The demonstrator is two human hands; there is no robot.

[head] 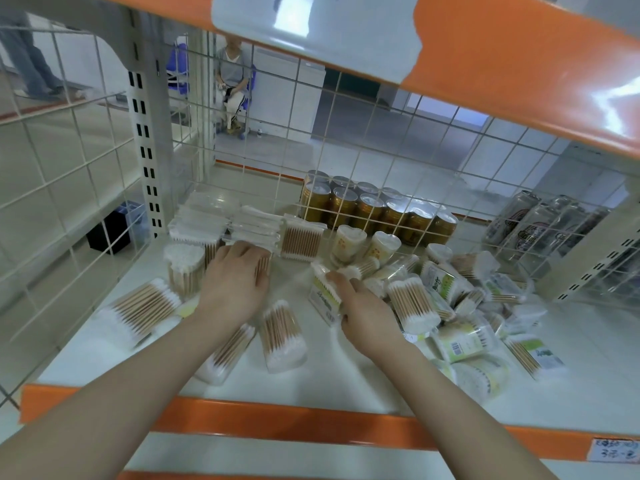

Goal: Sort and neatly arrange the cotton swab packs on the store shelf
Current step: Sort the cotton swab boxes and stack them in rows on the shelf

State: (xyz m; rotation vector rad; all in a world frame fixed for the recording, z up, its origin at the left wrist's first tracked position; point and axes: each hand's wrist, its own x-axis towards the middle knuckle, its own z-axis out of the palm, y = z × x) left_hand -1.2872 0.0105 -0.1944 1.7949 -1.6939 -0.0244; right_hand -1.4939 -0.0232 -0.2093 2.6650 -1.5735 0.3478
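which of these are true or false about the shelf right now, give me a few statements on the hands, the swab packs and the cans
1. The right hand grips a green-labelled swab pack. True.
2. The left hand hangs in the air, touching nothing. False: it rests on swab packs near the stacked packs at the back left.
3. A jumbled heap of swab packs lies on the right side of the shelf. True.
4. The gold cans stand in front of the wire grid, among the swab packs. False: they stand behind the grid.
5. The shelf's front edge is blue. False: it is orange.
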